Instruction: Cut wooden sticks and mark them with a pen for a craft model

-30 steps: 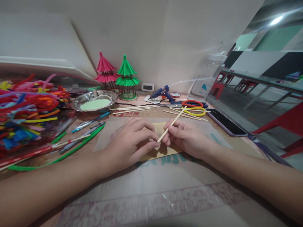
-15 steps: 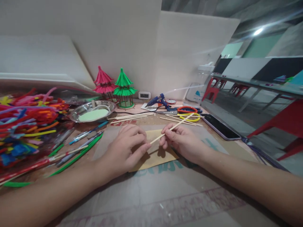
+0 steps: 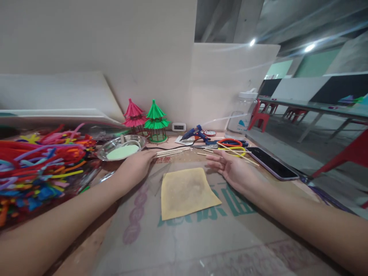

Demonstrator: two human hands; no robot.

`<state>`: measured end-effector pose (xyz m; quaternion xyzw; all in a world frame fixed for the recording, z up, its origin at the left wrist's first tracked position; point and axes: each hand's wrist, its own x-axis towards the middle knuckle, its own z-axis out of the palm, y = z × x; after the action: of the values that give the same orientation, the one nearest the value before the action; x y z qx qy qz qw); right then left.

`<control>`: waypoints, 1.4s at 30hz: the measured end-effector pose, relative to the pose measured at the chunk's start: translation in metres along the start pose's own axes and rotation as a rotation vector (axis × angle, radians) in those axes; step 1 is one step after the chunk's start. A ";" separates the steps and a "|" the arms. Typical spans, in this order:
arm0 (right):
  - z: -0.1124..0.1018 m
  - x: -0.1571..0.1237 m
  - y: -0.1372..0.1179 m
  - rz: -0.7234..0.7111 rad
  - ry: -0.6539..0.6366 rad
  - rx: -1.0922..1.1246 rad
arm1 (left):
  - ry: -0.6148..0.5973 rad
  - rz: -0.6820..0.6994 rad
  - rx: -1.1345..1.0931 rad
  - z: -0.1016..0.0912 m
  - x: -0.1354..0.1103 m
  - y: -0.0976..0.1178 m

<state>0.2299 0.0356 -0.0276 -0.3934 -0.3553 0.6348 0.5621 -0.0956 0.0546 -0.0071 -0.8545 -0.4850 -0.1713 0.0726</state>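
My left hand [image 3: 139,165] reaches to the left ends of several thin wooden sticks [image 3: 174,151] near the back of the table. Its fingertips are mostly hidden behind the hand, so I cannot tell whether they grip a stick. My right hand [image 3: 237,170] is palm inward with its fingers apart, just in front of another group of wooden sticks [image 3: 244,152]. It appears to hold nothing. Between the hands lies a square yellow sheet [image 3: 188,193], greyish in the middle, which looks like sandpaper.
Bundles of coloured pipe cleaners [image 3: 43,168] fill the left side. Behind stand a metal bowl [image 3: 100,153], pink [image 3: 133,115] and green [image 3: 156,119] pagoda models, a small clock [image 3: 178,127] and a blue glue gun [image 3: 195,133]. Scissors [image 3: 230,142] and a phone [image 3: 271,163] are at right.
The stick held between both hands has left them, and a stick now lies across the right-hand group. My hands have parted, left toward the left-hand sticks, right outward, uncovering the yellow sheet.
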 end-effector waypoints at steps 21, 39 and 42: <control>0.021 -0.026 0.002 -0.161 -0.283 -0.346 | -0.012 -0.071 -0.087 -0.021 -0.019 0.079; -0.025 0.022 -0.022 -0.612 -0.133 -1.607 | -0.006 -0.045 -0.378 -0.002 -0.023 0.089; -0.020 0.024 -0.022 -0.649 -0.098 -1.531 | 0.078 0.020 -0.453 -0.002 -0.024 0.089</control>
<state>0.2556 0.0618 -0.0192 -0.5170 -0.8085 0.0408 0.2782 -0.0308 -0.0116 -0.0105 -0.8465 -0.4224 -0.3081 -0.1004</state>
